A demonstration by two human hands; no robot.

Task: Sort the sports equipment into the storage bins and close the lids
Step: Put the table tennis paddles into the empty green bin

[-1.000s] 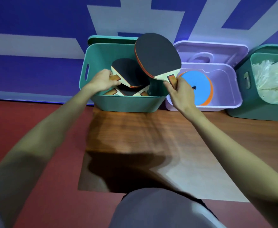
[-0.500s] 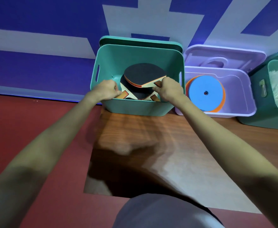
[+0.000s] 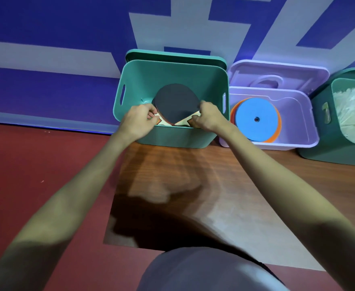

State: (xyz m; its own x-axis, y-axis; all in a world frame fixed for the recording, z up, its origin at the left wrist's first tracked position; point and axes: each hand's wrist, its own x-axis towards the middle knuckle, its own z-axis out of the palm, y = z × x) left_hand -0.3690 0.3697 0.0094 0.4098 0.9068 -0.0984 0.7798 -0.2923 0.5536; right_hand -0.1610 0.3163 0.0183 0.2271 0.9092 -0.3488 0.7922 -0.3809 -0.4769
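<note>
Head view: left hand [image 3: 137, 118] and right hand [image 3: 209, 118], fingers curled, each pinch a handle of the black-rubber wooden table-tennis paddles [image 3: 175, 103] stacked flat inside the open teal plastic bin [image 3: 173, 73], lilac plastic bin [image 3: 298, 122] with blue and orange flat discs [image 3: 256, 120] just right.

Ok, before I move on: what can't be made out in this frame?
- Paddle count: head view, the top paddle covers the stack beneath in the green bin.
- Handles: both hands, left and right, hide them, so whether the curled fingers actually grip is unclear.
- Right-hand bin: cut off by the frame edge; its white contents are too blurred to identify.
</note>
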